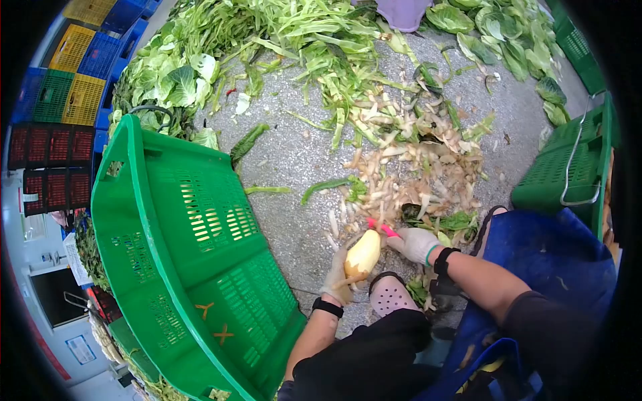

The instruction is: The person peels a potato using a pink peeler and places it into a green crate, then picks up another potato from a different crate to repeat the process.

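My left hand [336,277], in a pale work glove, holds a large potato [364,252] from its left and lower side. The potato's upper part is bare pale yellow, and brown skin shows at its lower end. My gloved right hand [416,245] is closed around the handle of a pink peeler [386,229]. The peeler's head lies at the potato's upper end; whether its blade touches cannot be made out. Brown and whitish peelings [418,174] are heaped on the floor just beyond both hands.
A large green crate [144,194] tilts at my left, another green crate [565,160] stands at the right. Leaf trimmings [287,33] and cabbage leaves [511,37] cover the far floor near a purple container [404,13]. Stacked crates [73,50] line the left; a clog [390,294] is below my hands.
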### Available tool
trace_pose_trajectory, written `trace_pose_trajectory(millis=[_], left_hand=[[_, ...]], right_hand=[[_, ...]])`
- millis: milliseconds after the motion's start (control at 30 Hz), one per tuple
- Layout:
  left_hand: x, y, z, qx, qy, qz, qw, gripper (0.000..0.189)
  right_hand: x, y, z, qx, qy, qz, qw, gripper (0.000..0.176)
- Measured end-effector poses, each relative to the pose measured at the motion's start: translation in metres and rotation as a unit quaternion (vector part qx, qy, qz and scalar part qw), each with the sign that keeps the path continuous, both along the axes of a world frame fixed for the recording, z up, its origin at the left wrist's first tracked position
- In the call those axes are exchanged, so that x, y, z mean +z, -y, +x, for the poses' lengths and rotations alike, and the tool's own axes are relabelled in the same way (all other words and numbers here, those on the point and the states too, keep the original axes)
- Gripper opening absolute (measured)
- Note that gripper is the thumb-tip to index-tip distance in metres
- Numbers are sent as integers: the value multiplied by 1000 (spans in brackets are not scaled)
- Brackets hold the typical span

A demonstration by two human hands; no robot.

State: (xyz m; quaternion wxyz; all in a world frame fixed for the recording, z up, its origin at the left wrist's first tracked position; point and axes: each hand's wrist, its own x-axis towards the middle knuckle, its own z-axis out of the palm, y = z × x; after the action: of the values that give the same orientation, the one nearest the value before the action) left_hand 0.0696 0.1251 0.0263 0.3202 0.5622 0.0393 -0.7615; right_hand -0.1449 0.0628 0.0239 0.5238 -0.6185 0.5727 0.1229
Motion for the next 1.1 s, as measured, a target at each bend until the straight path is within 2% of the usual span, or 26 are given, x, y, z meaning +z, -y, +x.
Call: trace_pose_trajectory(millis=[33,100,167,200,267,300,333,367,400,433,467,500,567,600,733,800,867,933,967,1000,1033,1067,1100], left_hand=[[-1,-1,2,5,31,-21,999,45],[4,0,4,-15,20,-32,999,46],[5,0,2,-36,5,-42,998,47],[2,-3,3,-45,24,-34,998,49],[-8,0,15,-54,49,-34,997,51],[-15,-2,24,-202,264,-48,942,55],[-23,-8,28,-336,458,-58,821,59],[-17,-6,24,-335,456,-57,822,59],[-2,-1,15,-404,590,-201,669,61],[16,8,6,-446,685,-332,470,64],[36,23,-8,-521,618,-328,489,61],[43,32,-15,-522,619,-327,487,61],[47,44,-25,-670,500,-261,482,64],[38,50,-26,-716,456,-238,473,60],[38,47,-26,-680,448,-288,504,54],[43,48,-36,-741,439,-188,471,53],[25,34,-31,-734,447,-224,460,53],[28,36,-29,-726,454,-261,446,53],[30,37,-25,-675,462,-271,508,52],[34,37,-23,-621,466,-277,566,51],[33,36,-21,-622,465,-275,567,51],[31,34,-18,-540,526,-325,572,50],[33,33,-14,-450,581,-371,568,49]], right_hand=[[4,0,1,-1,0,0,1000,53],[12,-6,0,-1,-6,3,1000,54],[19,-17,6,15,57,-28,998,55],[17,-18,8,-6,30,2,1000,57],[3,-16,0,-50,51,12,997,57],[-3,-19,-4,-94,69,31,993,57],[-9,-19,-8,-100,86,42,990,55],[-10,-19,-9,-99,84,42,991,55],[-10,-19,-11,-129,86,56,986,54],[-10,-19,-12,-160,89,70,981,53],[-11,-20,-11,-160,90,70,980,53],[-13,-23,-10,-161,89,60,981,52],[-18,-29,-8,-164,86,48,982,51],[-21,-34,-7,-178,101,53,977,51],[-22,-39,-7,-207,148,51,966,50],[-13,-35,-7,-195,121,72,971,49],[-12,-34,-5,-180,98,88,975,48],[-15,-36,-6,-154,91,56,982,45],[-15,-35,-6,-154,90,55,982,45],[-6,-34,-1,-185,147,32,971,45],[7,-32,5,-214,203,9,955,45],[36,-19,7,-131,170,-47,976,46],[44,-15,10,-129,172,-46,976,46]])
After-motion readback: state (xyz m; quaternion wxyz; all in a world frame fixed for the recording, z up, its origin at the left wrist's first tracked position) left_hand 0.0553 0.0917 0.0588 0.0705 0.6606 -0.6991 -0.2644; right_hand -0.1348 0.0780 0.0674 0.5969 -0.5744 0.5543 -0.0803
